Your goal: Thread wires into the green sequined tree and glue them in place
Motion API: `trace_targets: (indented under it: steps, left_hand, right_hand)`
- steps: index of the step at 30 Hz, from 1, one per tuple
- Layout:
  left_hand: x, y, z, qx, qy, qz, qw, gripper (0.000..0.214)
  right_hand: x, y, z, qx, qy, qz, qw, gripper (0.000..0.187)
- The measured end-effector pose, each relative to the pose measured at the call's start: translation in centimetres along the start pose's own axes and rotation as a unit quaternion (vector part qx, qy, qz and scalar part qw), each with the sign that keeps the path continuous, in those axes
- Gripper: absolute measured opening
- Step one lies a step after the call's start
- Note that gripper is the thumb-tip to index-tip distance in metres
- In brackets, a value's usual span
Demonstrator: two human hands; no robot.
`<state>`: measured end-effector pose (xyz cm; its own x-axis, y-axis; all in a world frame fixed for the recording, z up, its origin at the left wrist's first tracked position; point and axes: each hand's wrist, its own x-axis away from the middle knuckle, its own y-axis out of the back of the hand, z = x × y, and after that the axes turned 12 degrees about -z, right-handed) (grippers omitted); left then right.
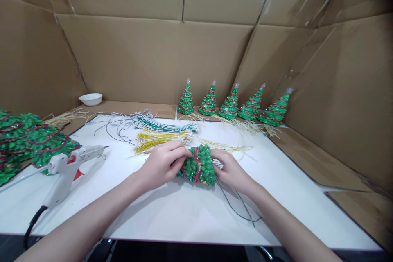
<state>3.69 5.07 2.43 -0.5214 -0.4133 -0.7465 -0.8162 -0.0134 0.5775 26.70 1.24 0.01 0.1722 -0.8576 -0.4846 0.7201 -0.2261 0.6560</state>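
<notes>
Below frame centre, our left hand (167, 161) pinches a glittery green, red-garlanded, cone-shaped tree (201, 168), while our right hand (229, 168), perhaps reaching inside, is too hidden to tell its grip.

The person's left hand (164, 163) holds a green tinsel tree (199, 166) tipped on its side over the white table (153, 221). The right hand (229, 168) is at the tree's base, its fingertips partly hidden, perhaps inside the opening. Dark wire (227, 201) trails beneath it. A yellow wire bundle (147, 141) and a green wire bundle (164, 125) lie beyond; a glue gun (61, 180) stands left, five trees (228, 106) behind.
</notes>
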Motion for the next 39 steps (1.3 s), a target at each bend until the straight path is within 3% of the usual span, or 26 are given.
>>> trace_targets:
  steps: [39]
  left_hand:
    - [0.08, 0.05, -0.07, 0.0, 0.005, 0.008, 1.0, 0.021]
  right_hand:
    - [0.09, -0.1, 0.05, 0.001, -0.012, 0.0, 1.0, 0.021]
